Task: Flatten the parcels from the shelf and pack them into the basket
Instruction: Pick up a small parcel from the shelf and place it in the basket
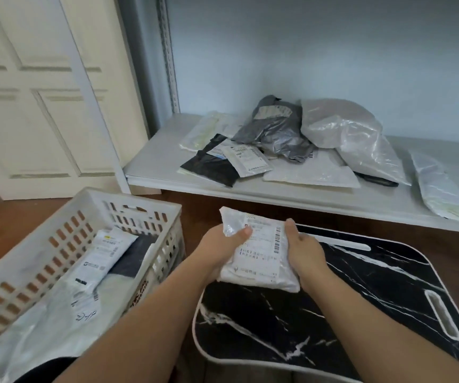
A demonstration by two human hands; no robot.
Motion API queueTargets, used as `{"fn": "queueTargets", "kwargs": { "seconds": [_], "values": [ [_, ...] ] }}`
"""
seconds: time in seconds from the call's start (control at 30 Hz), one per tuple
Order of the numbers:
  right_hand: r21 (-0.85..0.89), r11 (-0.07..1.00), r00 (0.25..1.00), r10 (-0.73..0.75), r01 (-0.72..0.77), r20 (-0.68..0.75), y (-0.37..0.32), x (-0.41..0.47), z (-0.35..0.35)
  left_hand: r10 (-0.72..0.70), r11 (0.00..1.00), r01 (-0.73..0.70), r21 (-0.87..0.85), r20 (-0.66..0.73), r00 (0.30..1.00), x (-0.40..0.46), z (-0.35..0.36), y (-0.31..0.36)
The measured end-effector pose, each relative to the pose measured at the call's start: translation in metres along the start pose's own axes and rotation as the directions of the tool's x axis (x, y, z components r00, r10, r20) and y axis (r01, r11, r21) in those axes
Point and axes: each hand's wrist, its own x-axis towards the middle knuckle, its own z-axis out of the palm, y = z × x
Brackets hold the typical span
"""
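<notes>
I hold a white plastic parcel [258, 252] with a printed label and barcode over the black marbled board [361, 299]. My left hand [222, 247] grips its left edge, thumb on top. My right hand [303, 247] grips its right edge, thumb beside the barcode. The white slotted basket [140, 208] stands at the left and holds several flat parcels [98, 261]. On the low white shelf [167, 161] lie more parcels: a black one [209, 167], a crumpled grey one [275, 128], a large clear bag [347, 128] and a white flat one [314, 172].
A white panelled door [43, 106] stands behind the basket. Another clear bag [441, 186] lies at the shelf's right end. A metal shelf upright [167, 51] rises at the back left. Brown wooden floor [1, 217] shows around the basket and board.
</notes>
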Motion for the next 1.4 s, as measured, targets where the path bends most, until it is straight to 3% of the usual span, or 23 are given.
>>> {"fn": "queueTargets", "kwargs": {
  "seconds": [0.2,0.33,0.5,0.6,0.67,0.77,0.83,0.9,1.03,1.13,1.2,1.27,1.33,1.4],
  "values": [
    [-0.09,0.99,0.987,-0.115,0.105,-0.111,-0.038,-0.01,0.048,0.185,0.945,-0.148,0.293,-0.103,0.977,0.006,-0.044,0.024],
    [-0.107,0.974,0.973,-0.209,0.198,-0.103,-0.066,-0.009,0.088,0.234,0.921,-0.185,0.344,-0.108,0.966,-0.002,-0.091,0.033],
    [-0.079,0.938,0.938,-0.329,0.338,0.107,-0.103,-0.015,0.154,0.124,0.989,-0.127,-0.075,-0.048,0.991,-0.009,-0.186,0.028],
    [-0.022,0.943,0.904,-0.312,0.333,0.291,-0.111,-0.013,0.206,-0.009,0.997,0.008,-0.078,-0.011,1.0,-0.016,-0.248,0.006],
    [-0.036,0.952,0.857,-0.258,0.305,0.446,-0.108,-0.014,0.238,-0.048,0.998,0.042,-0.05,-0.12,0.992,-0.019,-0.281,-0.011],
    [-0.127,0.923,0.793,-0.234,0.363,0.563,-0.094,-0.014,0.273,-0.036,0.994,-0.007,-0.105,-0.408,0.912,-0.01,-0.315,-0.036],
    [-0.269,0.822,0.747,-0.255,0.502,0.613,-0.084,-0.013,0.287,-0.075,0.986,-0.011,-0.169,-0.497,0.864,-0.002,-0.324,-0.053],
    [-0.413,0.65,0.696,-0.257,0.638,0.67,-0.074,-0.01,0.296,-0.138,0.988,0.082,-0.129,-0.522,0.841,0.009,-0.331,-0.075],
    [-0.523,0.202,0.56,-0.252,0.828,0.789,-0.058,0.007,0.31,-0.245,0.926,0.353,0.134,-0.499,0.831,0.039,-0.336,-0.125],
    [-0.507,-0.102,0.495,-0.127,0.856,0.86,-0.057,0.024,0.321,-0.269,0.829,0.459,0.32,-0.492,0.828,0.063,-0.329,-0.152],
    [-0.48,-0.159,0.474,-0.079,0.863,0.877,-0.054,0.032,0.333,-0.274,0.771,0.496,0.4,-0.494,0.825,0.078,-0.327,-0.167],
    [-0.486,-0.118,0.481,-0.069,0.866,0.874,-0.048,0.036,0.343,-0.263,0.75,0.497,0.437,-0.493,0.829,0.091,-0.327,-0.179],
    [-0.497,-0.088,0.483,-0.141,0.863,0.864,-0.039,0.037,0.349,-0.238,0.707,0.508,0.493,-0.51,0.827,0.101,-0.326,-0.19],
    [-0.508,-0.105,0.482,-0.199,0.855,0.853,-0.033,0.036,0.351,-0.211,0.6,0.547,0.584,-0.544,0.812,0.106,-0.322,-0.203]
  ]
}}
